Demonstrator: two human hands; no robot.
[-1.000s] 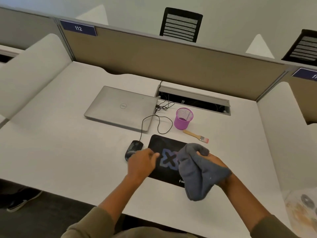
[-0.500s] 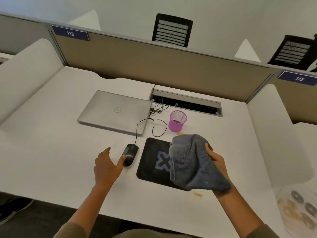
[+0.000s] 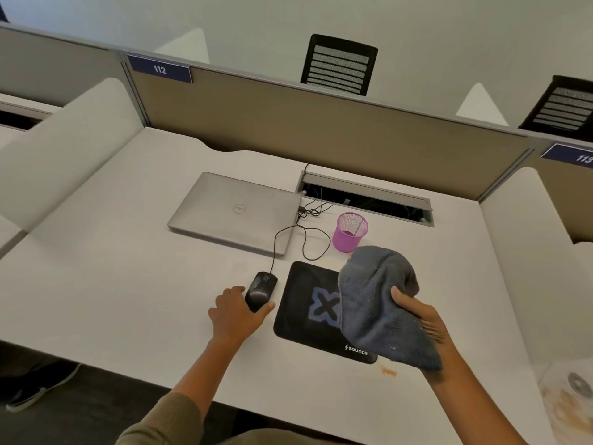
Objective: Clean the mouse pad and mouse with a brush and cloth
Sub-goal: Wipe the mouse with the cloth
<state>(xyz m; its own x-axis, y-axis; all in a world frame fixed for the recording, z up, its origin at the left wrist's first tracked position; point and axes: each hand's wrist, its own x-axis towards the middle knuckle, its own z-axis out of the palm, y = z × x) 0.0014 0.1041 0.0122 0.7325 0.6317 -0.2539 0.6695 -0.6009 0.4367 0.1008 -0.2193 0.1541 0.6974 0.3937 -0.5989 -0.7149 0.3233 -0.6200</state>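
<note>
The left hand (image 3: 236, 314) curls around the near end of the black mouse (image 3: 260, 290) on the table (image 3: 112, 284). The right hand (image 3: 420, 319) grips a grey cloth (image 3: 375, 303) raised over the mouse pad (image 3: 305, 311), which lies between the hands.

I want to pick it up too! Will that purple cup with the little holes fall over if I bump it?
Probably, yes. The purple mesh cup looks thin and see-through, so it is likely light. It stands upright on the desk and seems to hold nothing, so a bump could tip it. Being round, it might roll.
</note>
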